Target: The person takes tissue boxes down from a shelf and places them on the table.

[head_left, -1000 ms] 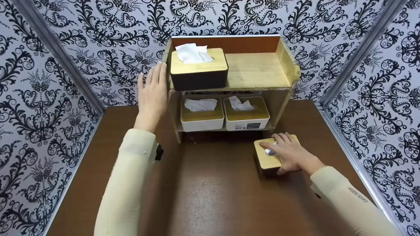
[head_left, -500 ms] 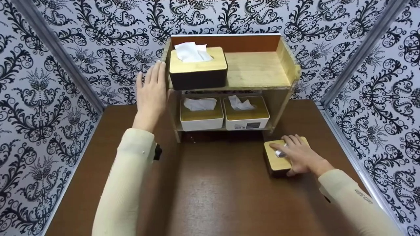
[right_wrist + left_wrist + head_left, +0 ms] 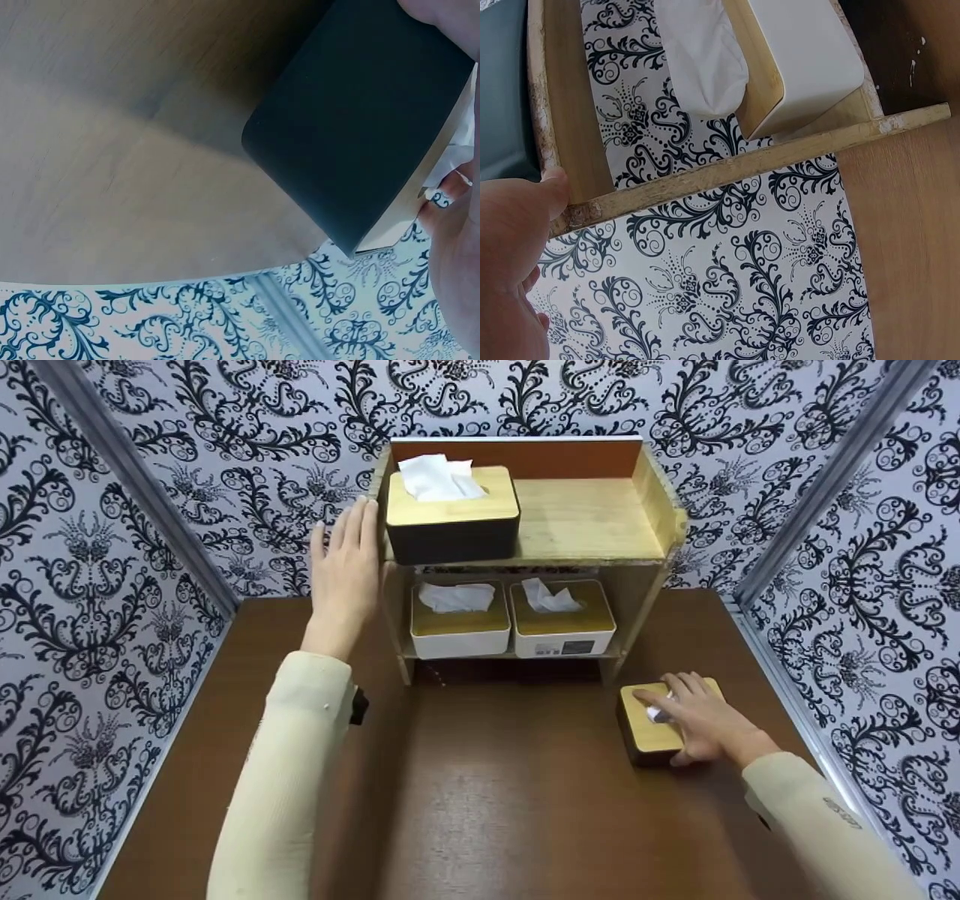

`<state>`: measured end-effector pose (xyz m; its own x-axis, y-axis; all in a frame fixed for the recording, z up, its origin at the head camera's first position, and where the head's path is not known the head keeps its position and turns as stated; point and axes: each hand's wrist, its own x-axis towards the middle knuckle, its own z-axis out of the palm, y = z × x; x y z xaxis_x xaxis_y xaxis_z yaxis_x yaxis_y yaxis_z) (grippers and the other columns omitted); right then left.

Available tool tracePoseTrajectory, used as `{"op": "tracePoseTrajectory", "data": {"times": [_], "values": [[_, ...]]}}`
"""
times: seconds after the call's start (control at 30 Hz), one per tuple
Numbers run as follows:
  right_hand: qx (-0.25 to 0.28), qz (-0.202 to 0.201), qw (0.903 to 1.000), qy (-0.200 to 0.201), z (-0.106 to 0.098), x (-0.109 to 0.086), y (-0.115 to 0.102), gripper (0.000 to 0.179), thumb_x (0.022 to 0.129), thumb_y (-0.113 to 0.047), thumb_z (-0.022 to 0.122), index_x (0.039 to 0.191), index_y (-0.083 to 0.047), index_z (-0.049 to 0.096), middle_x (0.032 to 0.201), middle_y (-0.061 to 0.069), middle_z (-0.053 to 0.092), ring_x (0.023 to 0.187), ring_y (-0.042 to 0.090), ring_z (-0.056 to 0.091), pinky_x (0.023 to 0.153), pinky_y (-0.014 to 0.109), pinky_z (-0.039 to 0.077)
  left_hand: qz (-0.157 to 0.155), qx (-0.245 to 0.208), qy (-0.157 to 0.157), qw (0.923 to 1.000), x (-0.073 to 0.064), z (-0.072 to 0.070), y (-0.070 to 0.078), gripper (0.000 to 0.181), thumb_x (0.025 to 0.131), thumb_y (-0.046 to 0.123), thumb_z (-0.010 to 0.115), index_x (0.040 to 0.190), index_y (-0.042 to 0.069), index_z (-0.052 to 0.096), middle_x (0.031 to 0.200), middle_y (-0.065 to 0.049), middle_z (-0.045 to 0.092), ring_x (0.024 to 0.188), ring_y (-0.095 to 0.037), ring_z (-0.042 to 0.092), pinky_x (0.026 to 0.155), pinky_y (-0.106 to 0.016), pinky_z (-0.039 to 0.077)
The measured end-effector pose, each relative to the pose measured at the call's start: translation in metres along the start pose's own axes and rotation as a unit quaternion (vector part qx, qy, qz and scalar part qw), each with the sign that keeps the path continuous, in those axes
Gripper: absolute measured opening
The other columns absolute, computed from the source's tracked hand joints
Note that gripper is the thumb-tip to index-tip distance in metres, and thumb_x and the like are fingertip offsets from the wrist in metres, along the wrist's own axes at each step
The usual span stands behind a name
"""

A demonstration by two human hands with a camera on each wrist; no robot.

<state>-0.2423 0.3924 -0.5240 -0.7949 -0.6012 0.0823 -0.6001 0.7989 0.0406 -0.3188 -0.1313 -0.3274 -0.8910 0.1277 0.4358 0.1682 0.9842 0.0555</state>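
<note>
Right hand [image 3: 705,726] clamps fingers on black, wood-lidded rectangular tissue box [image 3: 651,732] on brown wooden surface [image 3: 480,795]; left hand [image 3: 345,574], fingers straight, touches pale wooden shelf [image 3: 589,521]; step apparently positioning, next move likely needing level grip.

Only txt I can sorta make out rn is on the right sleeve [image 3: 810,821]: dark lettering [image 3: 842,813], pretty blurry tbh, looks like "Let's Slim". The right-hand white tissue box [image 3: 564,622] on the lower lvl of the wooden rack [image 3: 589,521] has a dark label [image 3: 577,646] up front w/ small print [image 3: 547,649] beside it, both too tiny to read imo.
</note>
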Motion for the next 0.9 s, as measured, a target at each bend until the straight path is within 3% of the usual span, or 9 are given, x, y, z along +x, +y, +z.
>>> {"op": "tracePoseTrajectory", "data": {"times": [0.5,0.9], "values": [[0.002,0.007,1.0000,-0.001,0.005,-0.014,0.022,0.117,0.041,-0.047,0.092,0.144,-0.019,0.045,0.131,0.030,0.048,0.123,0.049,0.043,0.108,0.065,0.030,-0.003,0.006,-0.012,0.9999,0.000,-0.004,0.001,0.083,0.095,0.036,0.060,0.157,0.012,0.010,0.165,-0.006,0.016,0.150,-0.027,0.020,0.124,-0.053,0.007],[0.018,0.030,0.9993,-0.016,0.007,-0.021,0.030,0.119,0.040,-0.037,0.092,0.145,-0.017,0.041,0.134,0.032,0.045,0.124,0.051,0.041,0.105,0.066,0.034,-0.009,0.004,-0.019,0.9998,0.000,-0.003,0.002,0.083,0.096,0.037,0.058,0.158,0.013,0.009,0.166,-0.004,0.012,0.151,-0.027,0.019,0.124,-0.052,0.005]]}}
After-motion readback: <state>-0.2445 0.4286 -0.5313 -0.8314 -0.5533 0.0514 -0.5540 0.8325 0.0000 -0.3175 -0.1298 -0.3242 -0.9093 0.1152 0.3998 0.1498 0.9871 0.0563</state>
